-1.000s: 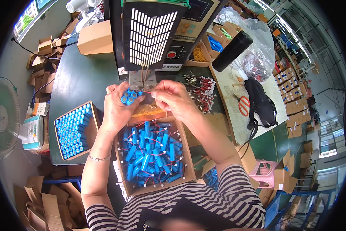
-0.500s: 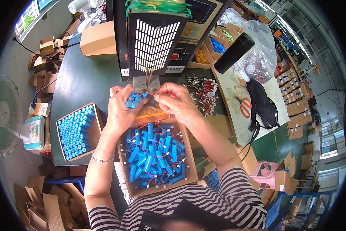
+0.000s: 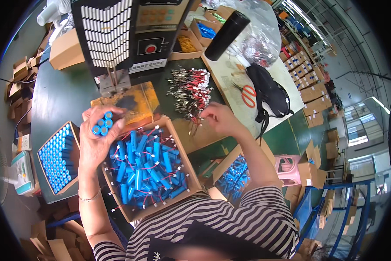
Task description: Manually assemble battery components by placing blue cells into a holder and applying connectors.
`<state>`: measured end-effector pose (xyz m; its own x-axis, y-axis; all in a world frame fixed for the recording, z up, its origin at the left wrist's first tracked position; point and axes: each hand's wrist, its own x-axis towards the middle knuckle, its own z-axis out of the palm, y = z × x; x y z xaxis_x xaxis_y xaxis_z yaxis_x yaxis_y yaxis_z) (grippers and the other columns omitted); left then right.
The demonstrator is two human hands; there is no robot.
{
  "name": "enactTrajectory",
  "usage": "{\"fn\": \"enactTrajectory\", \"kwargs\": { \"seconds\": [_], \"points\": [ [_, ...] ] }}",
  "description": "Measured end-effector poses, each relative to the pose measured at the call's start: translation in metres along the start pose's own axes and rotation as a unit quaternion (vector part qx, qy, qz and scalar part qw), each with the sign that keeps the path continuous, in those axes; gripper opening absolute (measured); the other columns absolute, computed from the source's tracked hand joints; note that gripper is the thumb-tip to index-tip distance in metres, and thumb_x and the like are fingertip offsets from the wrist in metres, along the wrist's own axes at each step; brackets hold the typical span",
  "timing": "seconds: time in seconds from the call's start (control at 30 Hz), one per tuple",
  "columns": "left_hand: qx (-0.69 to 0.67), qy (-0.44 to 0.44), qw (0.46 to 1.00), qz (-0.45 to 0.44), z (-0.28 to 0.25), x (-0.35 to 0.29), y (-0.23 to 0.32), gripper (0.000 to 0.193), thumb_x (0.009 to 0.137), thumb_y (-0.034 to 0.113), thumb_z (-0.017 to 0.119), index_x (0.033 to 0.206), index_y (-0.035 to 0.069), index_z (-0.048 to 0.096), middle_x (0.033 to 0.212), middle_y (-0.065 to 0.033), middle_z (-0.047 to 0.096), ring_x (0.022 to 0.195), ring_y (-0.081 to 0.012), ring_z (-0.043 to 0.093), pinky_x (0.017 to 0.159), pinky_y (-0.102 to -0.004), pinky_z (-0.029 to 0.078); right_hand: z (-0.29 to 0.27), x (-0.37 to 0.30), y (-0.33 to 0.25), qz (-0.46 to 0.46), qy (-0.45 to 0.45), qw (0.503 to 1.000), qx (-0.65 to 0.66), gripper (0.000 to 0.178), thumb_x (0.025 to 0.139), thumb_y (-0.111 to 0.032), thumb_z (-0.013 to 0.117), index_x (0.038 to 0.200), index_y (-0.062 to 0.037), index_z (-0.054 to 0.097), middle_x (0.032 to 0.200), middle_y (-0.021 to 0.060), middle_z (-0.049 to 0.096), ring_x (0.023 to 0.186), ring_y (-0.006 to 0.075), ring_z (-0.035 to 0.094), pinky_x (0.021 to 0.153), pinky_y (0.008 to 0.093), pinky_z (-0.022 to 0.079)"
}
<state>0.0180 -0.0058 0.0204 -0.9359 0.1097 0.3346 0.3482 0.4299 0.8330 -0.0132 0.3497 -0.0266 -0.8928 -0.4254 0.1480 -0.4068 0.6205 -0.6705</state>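
The left hand's point(image 3: 93, 143) fingers curl round several blue cylindrical battery cells point(image 3: 103, 130) beside the cardboard carton point(image 3: 183, 152), where a loosened grip could drop one. The right hand's point(image 3: 223, 119) fingers bunch at the tangled wire leads point(image 3: 191, 87), any pinch impossible to tell; snagging could drag neighbours. Open surface point(image 3: 56, 98) lies beyond the left hand; the carton's rim crowds the near side.

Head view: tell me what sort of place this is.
Probably an assembly workshop: the black bench machine, the carton of wired blue cylinders and the heap of connector leads suggest it.
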Motion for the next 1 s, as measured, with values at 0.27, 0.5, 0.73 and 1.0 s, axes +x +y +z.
{"fn": "enactTrajectory", "kwargs": {
  "seconds": [0.27, 0.5, 0.73, 1.0],
  "points": [
    [0.038, 0.049, 0.997, 0.053, 0.012, 0.007, -0.012, 0.016, 0.075, 0.008, 0.068, 0.089, 0.004, 0.065, 0.084, -0.0051, 0.057, 0.083, -0.0183, 0.054, 0.082, -0.0306, 0.039, 0.017, -0.005, 0.024, 0.029, 0.027, 0.994, -0.104, 0.009, 0.071, -0.002, 0.063, 0.075, -0.0045, 0.056, 0.077, 0.0089, 0.054, 0.064, 0.0225, 0.056, 0.058, 0.0314, 0.045],
    [-0.038, 0.070, 0.997, 0.018, 0.013, 0.007, -0.017, 0.019, 0.074, 0.004, 0.071, 0.092, 0.002, 0.065, 0.088, -0.0053, 0.059, 0.079, -0.0164, 0.056, 0.075, -0.0247, 0.043, 0.016, 0.003, 0.010, 0.044, -0.032, 0.995, -0.084, 0.009, 0.072, -0.007, 0.061, 0.074, -0.0046, 0.053, 0.084, 0.0132, 0.057, 0.073, 0.0329, 0.058, 0.064, 0.0425, 0.046],
    [-0.039, 0.073, 0.996, 0.028, 0.014, 0.008, -0.013, 0.021, 0.074, 0.004, 0.071, 0.094, 0.003, 0.066, 0.088, -0.0056, 0.062, 0.081, -0.0172, 0.058, 0.077, -0.0260, 0.044, 0.020, 0.011, -0.014, -0.042, 0.015, 0.933, -0.357, 0.011, 0.072, -0.007, 0.059, 0.079, -0.0002, 0.054, 0.087, 0.0166, 0.056, 0.077, 0.0336, 0.059, 0.067, 0.0437, 0.048],
    [0.020, 0.122, 0.992, 0.032, 0.020, 0.010, -0.024, 0.025, 0.072, 0.007, 0.075, 0.095, 0.006, 0.066, 0.087, -0.0055, 0.066, 0.083, -0.0168, 0.058, 0.081, -0.0297, 0.044, -0.017, 0.015, -0.011, -0.075, -0.021, 0.961, -0.265, 0.006, 0.078, -0.004, 0.057, 0.084, -0.0023, 0.058, 0.078, 0.0134, 0.058, 0.069, 0.0313, 0.058, 0.061, 0.0369, 0.046]
  ]
}}
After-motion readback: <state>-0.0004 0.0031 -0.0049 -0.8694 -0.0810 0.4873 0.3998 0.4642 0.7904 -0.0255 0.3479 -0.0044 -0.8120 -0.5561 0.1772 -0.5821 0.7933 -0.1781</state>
